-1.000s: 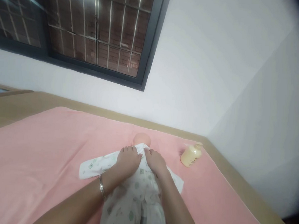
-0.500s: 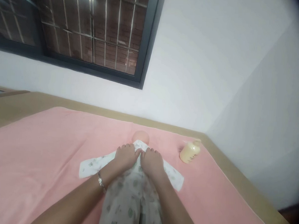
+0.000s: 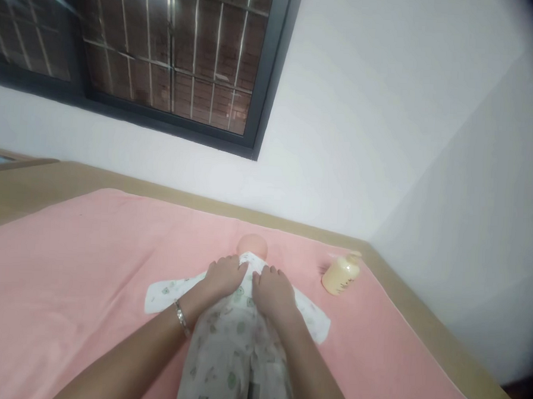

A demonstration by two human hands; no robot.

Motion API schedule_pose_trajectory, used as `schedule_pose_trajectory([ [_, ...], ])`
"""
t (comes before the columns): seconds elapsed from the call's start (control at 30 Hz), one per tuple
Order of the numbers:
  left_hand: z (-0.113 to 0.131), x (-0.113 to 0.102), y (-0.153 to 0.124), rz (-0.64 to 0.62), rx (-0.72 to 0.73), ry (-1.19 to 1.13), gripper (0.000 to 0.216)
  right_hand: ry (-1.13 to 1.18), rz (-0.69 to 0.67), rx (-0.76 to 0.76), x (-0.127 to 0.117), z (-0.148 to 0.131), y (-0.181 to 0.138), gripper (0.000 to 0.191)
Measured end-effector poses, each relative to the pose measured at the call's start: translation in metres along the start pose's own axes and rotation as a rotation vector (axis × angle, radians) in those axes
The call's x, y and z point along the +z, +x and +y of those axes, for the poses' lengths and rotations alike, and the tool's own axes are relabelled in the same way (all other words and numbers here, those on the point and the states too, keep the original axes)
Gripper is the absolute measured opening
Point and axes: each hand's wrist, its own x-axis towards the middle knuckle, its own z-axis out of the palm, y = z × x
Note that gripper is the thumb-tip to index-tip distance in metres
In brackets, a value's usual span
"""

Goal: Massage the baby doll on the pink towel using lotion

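A doll (image 3: pixel 252 244) with a smooth round head lies on its back, dressed in a white baby outfit (image 3: pixel 226 340) printed with small green figures. Its sleeves stretch out to both sides. My left hand (image 3: pixel 225 276) rests on the left of the outfit's upper chest, palm down and thumb apart from the fingers. On the right of the chest lies my right hand (image 3: pixel 274 290), its fingers over the shoulder area. Both hands look open and flat against the cloth, a narrow strip of fabric showing between the thumbs. A bracelet (image 3: pixel 181 319) circles my left wrist.
A pink blanket (image 3: pixel 88 261) spreads under the doll on a tan surface (image 3: pixel 39 189). To the right stands a cream pump bottle (image 3: pixel 341 276), tilted in view. Behind rises a white wall (image 3: pixel 343 108) with a dark-framed, barred window (image 3: pixel 175 58).
My thumbs, close together at the collar before, have moved apart, and more cloth shows between my hands. The whole view has shifted slightly.
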Motion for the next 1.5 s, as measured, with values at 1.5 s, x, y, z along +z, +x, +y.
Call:
schedule_pose_trajectory([
  [1.5,0.004,-0.002,-0.014,0.023,0.110,0.171,0.056,0.246,-0.159,-0.057,-0.021,0.028,0.010,0.062],
])
